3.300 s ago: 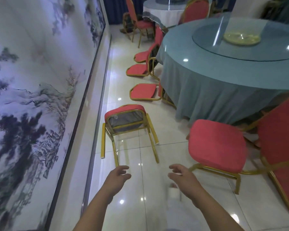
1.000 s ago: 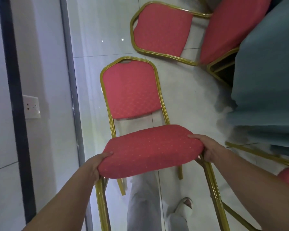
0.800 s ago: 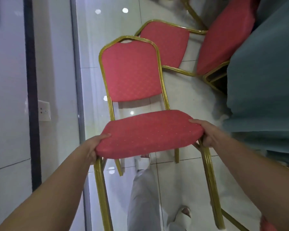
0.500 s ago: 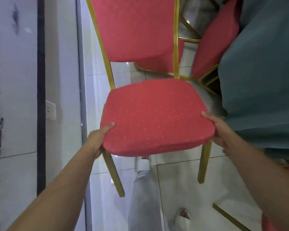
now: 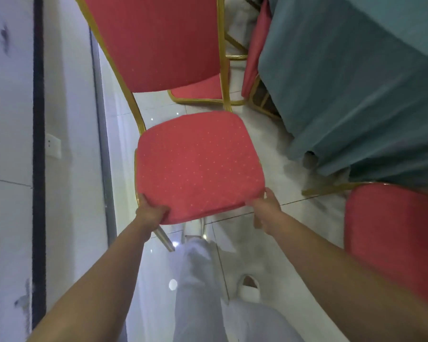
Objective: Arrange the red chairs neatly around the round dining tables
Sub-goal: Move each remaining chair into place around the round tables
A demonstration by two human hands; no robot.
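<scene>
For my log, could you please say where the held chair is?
Head view, centre: the held chair is between the wall at left and the teal tablecloth at right, left hand and right hand gripping its seat's front corners.

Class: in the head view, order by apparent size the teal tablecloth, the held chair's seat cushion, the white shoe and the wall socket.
1. teal tablecloth
2. seat cushion
3. white shoe and wall socket: too alike to rank.
</scene>
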